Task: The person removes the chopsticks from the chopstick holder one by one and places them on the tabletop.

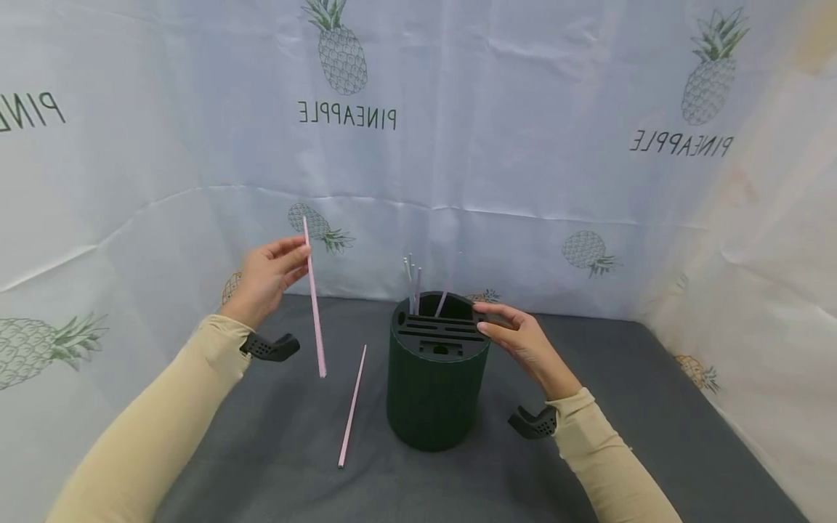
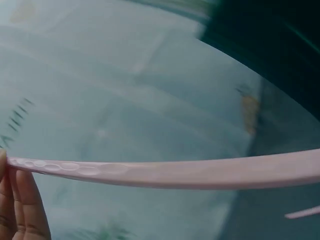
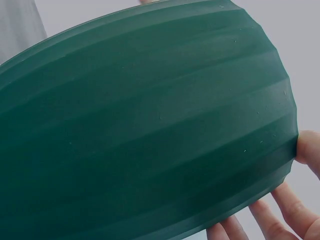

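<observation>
Between thumb and fingertips, my left hand point(image 1: 271, 276) pinches a pink chopstick point(image 1: 316, 309) near its thin upper end, so it hangs almost upright left of the holder. The left wrist view shows the same chopstick lengthwise, with oval facets near the pinched tip. A dark green utensil holder point(image 1: 431, 399) with a slotted black top stands in the middle. My right hand point(image 1: 519, 338) holds its rim at the right; in the right wrist view fingers point(image 3: 292, 210) lie along the ribbed side. Another pink chopstick point(image 1: 353, 407) lies on the table between left hand and holder.
Several thin pale sticks point(image 1: 418, 290) stand in the holder's rear opening. The table has a dark grey cloth point(image 1: 275, 450). White curtains point(image 1: 497, 160) printed with pineapples enclose the back and sides. Each wrist carries a black strap mount point(image 1: 271, 349).
</observation>
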Motion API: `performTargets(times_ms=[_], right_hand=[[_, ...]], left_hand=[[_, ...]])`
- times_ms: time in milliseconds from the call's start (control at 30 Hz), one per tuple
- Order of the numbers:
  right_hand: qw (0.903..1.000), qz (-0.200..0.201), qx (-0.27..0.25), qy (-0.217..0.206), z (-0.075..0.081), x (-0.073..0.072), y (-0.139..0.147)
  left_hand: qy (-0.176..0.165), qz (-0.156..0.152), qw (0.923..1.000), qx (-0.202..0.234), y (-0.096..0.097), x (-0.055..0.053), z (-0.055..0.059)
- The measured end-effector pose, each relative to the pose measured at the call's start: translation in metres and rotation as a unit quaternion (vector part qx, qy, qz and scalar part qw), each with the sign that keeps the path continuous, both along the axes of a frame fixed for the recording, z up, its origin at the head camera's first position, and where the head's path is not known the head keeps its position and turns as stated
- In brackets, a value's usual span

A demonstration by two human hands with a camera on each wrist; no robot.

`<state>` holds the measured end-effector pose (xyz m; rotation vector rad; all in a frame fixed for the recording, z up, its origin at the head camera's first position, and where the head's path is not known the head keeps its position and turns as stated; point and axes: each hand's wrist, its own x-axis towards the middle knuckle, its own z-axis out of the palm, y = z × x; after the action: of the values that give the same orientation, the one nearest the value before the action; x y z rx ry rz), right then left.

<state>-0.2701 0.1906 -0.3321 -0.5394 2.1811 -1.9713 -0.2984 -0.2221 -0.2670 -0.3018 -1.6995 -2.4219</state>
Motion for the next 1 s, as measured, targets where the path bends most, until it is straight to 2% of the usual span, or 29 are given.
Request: performTargets(times_ms=[100, 233, 333, 400, 500, 600, 1000], right_hand=[[1.0, -0.002, 0.001, -0.001, 0.0, 0.0, 0.0], [1.0, -0.002, -0.001, -0.001, 0.0, 0.001, 0.0], [1.0, 0.0, -0.002, -0.001, 0.0, 0.0, 0.0], [1.0, 0.001, -0.003, -0.001, 0.0, 0.0, 0.0], [1.0, 0.002, -0.003, -0.001, 0.0, 0.0, 0.0], [1.0, 0.003, -0.002, -0.001, 0.001, 0.0, 0.0], [1.0, 0.004, -0.004, -0.001, 0.0, -0.001, 0.001]], left_hand=[[-0.054, 0.002, 0.9964, -0.065, -0.002, -0.005, -0.038], [-0.107, 0.013, 0.9838, -0.144, -0.002, -0.008, -0.081], [-0.132, 0.021, 0.9723, -0.192, -0.001, -0.011, -0.108], [-0.143, 0.024, 0.9667, -0.211, 0.0, -0.012, -0.122], [-0.157, 0.025, 0.9608, -0.227, 0.003, -0.014, -0.137], [-0.169, 0.028, 0.9575, -0.232, 0.005, -0.015, -0.147], [-0.207, 0.019, 0.9463, -0.248, 0.015, -0.019, -0.176]])
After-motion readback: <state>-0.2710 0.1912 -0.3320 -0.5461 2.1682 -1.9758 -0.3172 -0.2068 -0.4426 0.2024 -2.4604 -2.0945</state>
